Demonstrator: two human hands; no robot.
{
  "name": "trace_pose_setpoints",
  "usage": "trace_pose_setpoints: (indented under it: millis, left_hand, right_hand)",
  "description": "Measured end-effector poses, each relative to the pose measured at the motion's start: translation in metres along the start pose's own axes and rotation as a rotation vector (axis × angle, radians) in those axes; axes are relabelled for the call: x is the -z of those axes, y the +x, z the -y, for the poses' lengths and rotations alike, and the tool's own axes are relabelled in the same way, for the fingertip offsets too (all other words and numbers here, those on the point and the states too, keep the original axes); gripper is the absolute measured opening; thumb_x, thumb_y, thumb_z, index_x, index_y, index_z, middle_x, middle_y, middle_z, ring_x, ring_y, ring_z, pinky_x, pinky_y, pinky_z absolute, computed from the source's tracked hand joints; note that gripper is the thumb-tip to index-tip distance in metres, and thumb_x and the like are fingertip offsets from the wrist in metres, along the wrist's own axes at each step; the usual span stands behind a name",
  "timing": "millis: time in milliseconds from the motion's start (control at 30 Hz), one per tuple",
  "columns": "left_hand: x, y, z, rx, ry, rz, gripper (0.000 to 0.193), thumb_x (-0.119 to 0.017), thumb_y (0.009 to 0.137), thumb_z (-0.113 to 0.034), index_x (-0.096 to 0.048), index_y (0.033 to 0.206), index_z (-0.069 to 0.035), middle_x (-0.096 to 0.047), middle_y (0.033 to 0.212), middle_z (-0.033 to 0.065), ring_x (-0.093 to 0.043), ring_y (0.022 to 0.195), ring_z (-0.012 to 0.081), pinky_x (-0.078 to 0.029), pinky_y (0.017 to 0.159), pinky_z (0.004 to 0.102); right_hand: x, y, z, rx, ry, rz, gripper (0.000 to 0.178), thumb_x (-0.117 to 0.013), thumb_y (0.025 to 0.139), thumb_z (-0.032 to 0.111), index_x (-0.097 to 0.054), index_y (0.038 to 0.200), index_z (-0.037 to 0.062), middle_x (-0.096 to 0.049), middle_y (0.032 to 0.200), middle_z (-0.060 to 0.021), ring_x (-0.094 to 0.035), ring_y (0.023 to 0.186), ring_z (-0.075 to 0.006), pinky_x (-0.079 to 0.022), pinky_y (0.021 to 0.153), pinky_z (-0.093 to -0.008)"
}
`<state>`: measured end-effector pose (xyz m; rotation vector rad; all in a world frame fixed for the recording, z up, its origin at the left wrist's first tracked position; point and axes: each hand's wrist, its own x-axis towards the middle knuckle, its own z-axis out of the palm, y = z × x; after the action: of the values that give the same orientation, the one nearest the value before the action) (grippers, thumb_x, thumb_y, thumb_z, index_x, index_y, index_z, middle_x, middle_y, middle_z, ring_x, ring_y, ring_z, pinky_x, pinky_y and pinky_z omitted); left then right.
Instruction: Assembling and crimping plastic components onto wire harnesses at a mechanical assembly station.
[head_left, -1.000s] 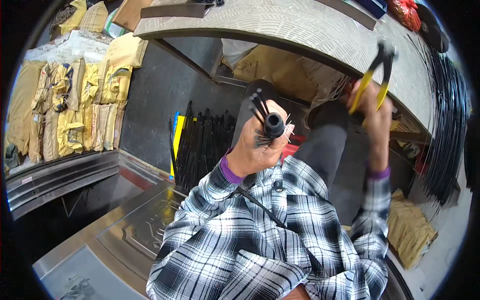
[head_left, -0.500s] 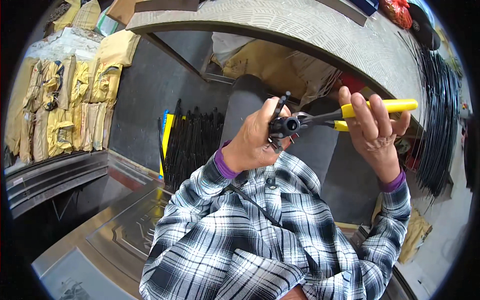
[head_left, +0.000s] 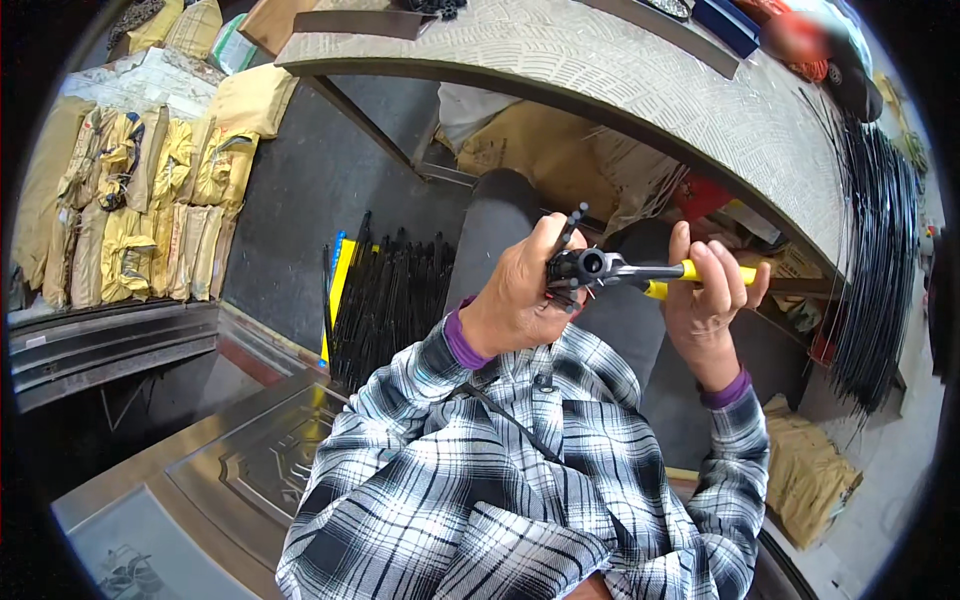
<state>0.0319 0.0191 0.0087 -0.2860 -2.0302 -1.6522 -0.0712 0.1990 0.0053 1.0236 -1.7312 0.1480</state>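
My left hand point(head_left: 520, 287) is closed round a black tube point(head_left: 592, 263) seen end-on, together with several thin black rods point(head_left: 572, 226) that stick out beside it. In my right hand point(head_left: 703, 300) is a pair of pliers point(head_left: 635, 272) with yellow handles, its fingers wrapped over them. The jaws of the pliers point left and meet the tube at its end; whether they grip it or only touch it I cannot tell. My left fingertips and the far ends of the rods are hidden behind the hand.
A workbench point(head_left: 560, 45) with a patterned top spans the far side. Long black rods point(head_left: 875, 270) hang over its right end. A bundle of black rods point(head_left: 390, 300) stands on the floor to my left. Yellow wrapped packages point(head_left: 170, 215) are stacked at the far left.
My right hand has come left and a little nearer to me with the pliers, closer to my left hand. The left hand keeps its hold on the tube. The whole view has shifted slightly.
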Motion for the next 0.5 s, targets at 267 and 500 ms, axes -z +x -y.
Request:
trace_pose_setpoints:
  millis: [267,500]
  left_hand:
    - [0.004,-0.01,0.003,0.004,0.073,0.066,0.022,-0.059,0.078,-0.006,-0.046,0.096,-0.002,-0.05,0.083,0.0095,-0.052,0.077,0.0197,-0.043,0.065,0.031]
    - [0.016,0.017,-0.01,0.053,-0.294,0.583,0.053,-0.081,0.057,-0.014,-0.059,0.104,-0.003,-0.064,0.092,0.0083,-0.062,0.076,0.021,-0.049,0.066,0.0291]
  right_hand:
    - [0.052,0.053,-0.044,0.103,0.7,0.773,0.034,-0.062,0.06,-0.002,-0.058,0.092,0.0061,-0.05,0.104,-0.0098,-0.052,0.088,-0.0267,-0.044,0.071,-0.0357]
    - [0.05,0.034,-0.07,-0.896,2.145,1.957,0.033,-0.059,0.083,0.011,-0.041,0.109,0.0013,-0.063,0.086,-0.0123,-0.064,0.07,-0.0191,-0.051,0.056,-0.029]
